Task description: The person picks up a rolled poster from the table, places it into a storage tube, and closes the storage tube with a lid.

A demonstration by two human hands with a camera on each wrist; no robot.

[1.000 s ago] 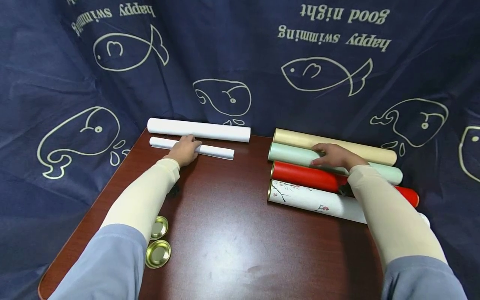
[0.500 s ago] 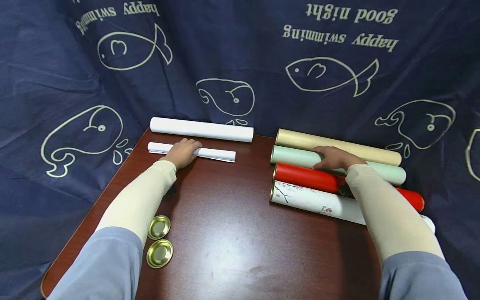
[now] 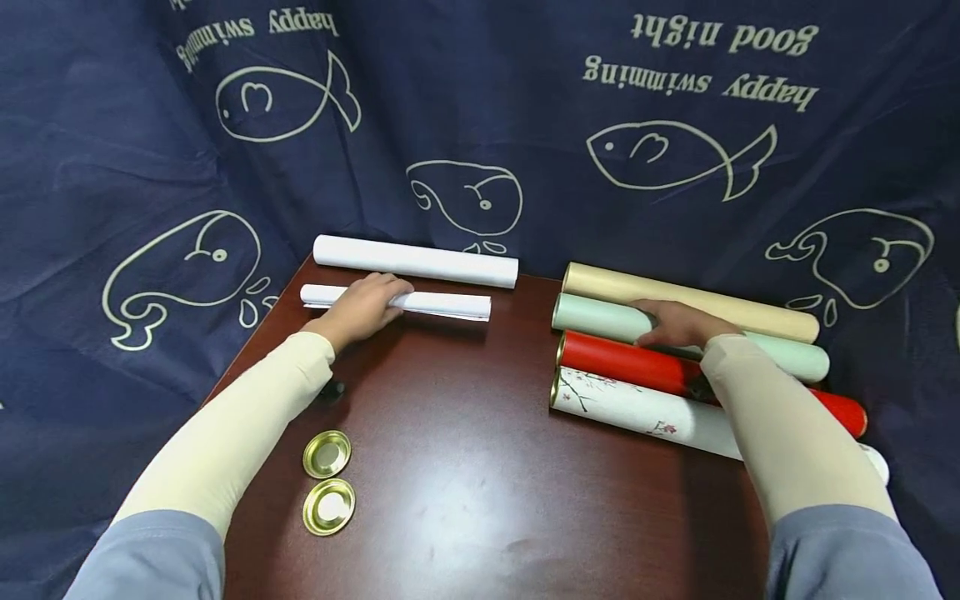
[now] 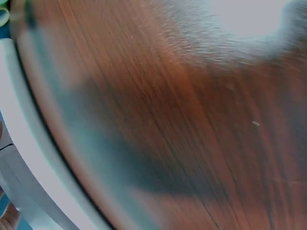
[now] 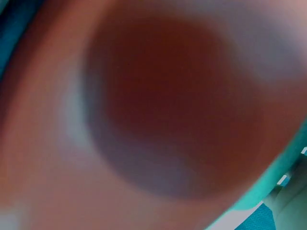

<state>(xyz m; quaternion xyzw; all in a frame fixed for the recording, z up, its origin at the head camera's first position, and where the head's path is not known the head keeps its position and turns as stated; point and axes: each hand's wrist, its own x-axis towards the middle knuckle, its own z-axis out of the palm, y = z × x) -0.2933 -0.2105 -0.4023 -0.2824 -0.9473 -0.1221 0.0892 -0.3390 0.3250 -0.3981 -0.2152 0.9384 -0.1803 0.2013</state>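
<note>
My left hand (image 3: 362,308) grips a thin white paper roll (image 3: 448,305) around its middle, at the back left of the table. Part of that roll (image 4: 29,129) runs along the left edge of the left wrist view, with some fingers (image 4: 9,218) in the corner. On the right, my right hand (image 3: 678,323) lies over a mint green tube (image 3: 596,317), thumb on the near side and fingers over the far side. The right wrist view is mostly blurred red, with a strip of the mint green tube (image 5: 264,184) at lower right.
Behind the thin roll lies a thicker white paper roll (image 3: 416,260). Beside the mint green tube are a cream tube (image 3: 690,298), a red tube (image 3: 626,359) and a white blossom-patterned tube (image 3: 630,407). Two gold lids (image 3: 328,507) sit at the table's (image 3: 465,467) left.
My left hand has drawn the thin paper roll toward me, widening its gap from the thicker roll. My right hand has stayed on the mint green tube. The head view has shifted slightly.
</note>
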